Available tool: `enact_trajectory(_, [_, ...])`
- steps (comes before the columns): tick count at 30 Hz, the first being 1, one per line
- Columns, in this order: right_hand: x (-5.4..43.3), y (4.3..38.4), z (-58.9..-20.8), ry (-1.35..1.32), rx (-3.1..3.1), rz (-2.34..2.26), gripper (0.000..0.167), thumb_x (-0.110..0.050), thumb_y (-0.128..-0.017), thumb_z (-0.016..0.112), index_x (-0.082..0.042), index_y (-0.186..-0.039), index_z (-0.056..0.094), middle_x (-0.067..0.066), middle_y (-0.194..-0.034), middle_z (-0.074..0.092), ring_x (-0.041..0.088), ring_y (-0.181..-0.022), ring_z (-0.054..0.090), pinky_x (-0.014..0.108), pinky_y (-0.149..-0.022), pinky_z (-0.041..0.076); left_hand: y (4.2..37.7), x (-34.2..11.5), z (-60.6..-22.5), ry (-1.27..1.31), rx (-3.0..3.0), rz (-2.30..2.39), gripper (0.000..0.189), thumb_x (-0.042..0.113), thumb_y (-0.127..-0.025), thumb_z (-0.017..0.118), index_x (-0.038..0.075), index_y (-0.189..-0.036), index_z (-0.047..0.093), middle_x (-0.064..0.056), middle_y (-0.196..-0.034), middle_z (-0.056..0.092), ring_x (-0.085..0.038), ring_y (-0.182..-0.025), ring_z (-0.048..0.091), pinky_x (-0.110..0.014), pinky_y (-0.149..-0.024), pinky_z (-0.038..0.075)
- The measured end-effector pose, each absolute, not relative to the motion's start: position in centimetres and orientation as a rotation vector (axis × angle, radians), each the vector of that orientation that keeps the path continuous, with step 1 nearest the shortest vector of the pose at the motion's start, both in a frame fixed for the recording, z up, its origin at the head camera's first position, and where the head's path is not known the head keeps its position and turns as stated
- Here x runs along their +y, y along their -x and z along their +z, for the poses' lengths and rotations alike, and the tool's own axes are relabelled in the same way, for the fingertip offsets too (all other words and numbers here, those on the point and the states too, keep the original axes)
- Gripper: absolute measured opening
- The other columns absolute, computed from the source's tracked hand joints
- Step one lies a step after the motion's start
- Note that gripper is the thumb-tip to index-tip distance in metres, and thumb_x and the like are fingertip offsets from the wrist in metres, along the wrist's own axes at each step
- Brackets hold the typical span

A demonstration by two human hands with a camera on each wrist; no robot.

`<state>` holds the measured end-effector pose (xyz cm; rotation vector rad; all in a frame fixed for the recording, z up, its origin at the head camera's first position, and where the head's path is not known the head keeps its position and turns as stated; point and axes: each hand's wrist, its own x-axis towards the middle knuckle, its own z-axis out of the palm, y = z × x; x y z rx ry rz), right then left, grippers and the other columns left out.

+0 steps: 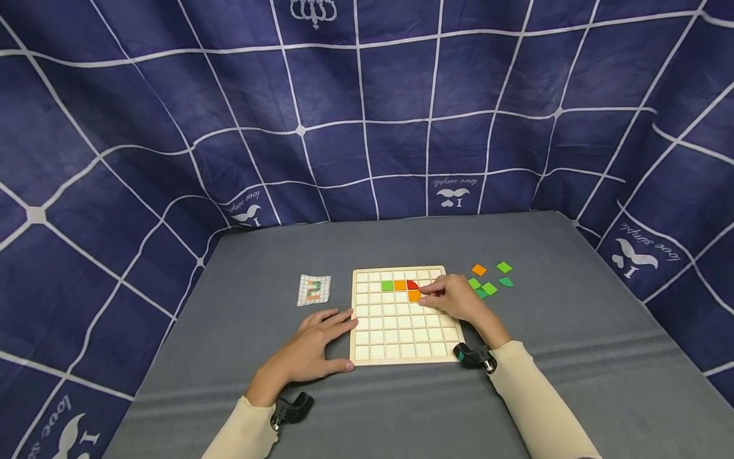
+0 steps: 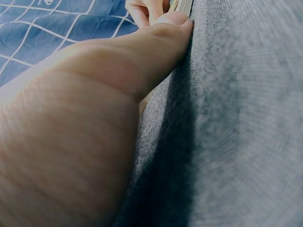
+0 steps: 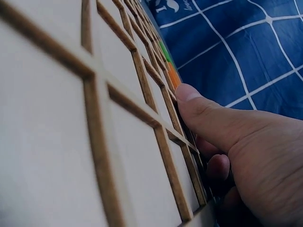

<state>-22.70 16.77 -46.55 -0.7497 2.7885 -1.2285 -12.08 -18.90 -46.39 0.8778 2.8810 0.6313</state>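
Observation:
A pale wooden grid board (image 1: 392, 334) lies flat on the table. On it, a green tile (image 1: 387, 285), an orange tile (image 1: 400, 285) and a red tile (image 1: 411, 285) with a curved edge form a row. Below the red one is an orange square tile (image 1: 414, 296); thumb and forefinger of my right hand (image 1: 455, 297) pinch it at its right side. The right wrist view shows the right thumb (image 3: 203, 111) low over the board, other fingers partly hidden. My left hand (image 1: 312, 347), fingers spread, rests against the board's left edge; its thumb (image 2: 165, 35) touches the near-left corner.
Left of the board lies a printed pattern card (image 1: 314, 290). Several loose tiles lie to the right, among them an orange square (image 1: 479, 269), a green square (image 1: 504, 267) and a green leaf-shaped tile (image 1: 506, 282). Blue checked curtains (image 1: 395, 146) surround the grey table (image 1: 275, 255).

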Motion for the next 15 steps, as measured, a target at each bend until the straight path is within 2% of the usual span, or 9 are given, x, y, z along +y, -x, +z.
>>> enact_trajectory(8, [16.96, 22.62, -46.8, 0.747, 2.817, -1.187, 0.025, -0.024, -0.083, 0.084, -0.015, -0.106, 0.081, -0.005, -0.075, 0.067, 0.01, -0.064, 0.053, 0.023, -0.057, 0.043, 12.05, -18.97, -46.65, -0.886, 2.87, 0.627, 0.084, 0.066, -0.086, 0.067, 0.033, -0.157, 0.037, 0.009, -0.166, 0.028, -0.027, -0.153, 0.024, -0.058, -0.12, 0.019])
enact_trajectory(15, [16.69, 22.87, -46.53, 0.742, 2.804, -1.18, 0.025, -0.025, -0.084, 0.083, -0.014, -0.107, 0.081, -0.006, -0.075, 0.066, 0.013, -0.065, 0.054, 0.024, -0.057, 0.044, 12.11, -19.12, -46.47, -0.873, 2.865, 0.644, 0.084, 0.065, -0.085, 0.068, 0.032, -0.156, 0.037, 0.008, -0.166, 0.029, -0.027, -0.153, 0.024, -0.057, -0.12, 0.018])
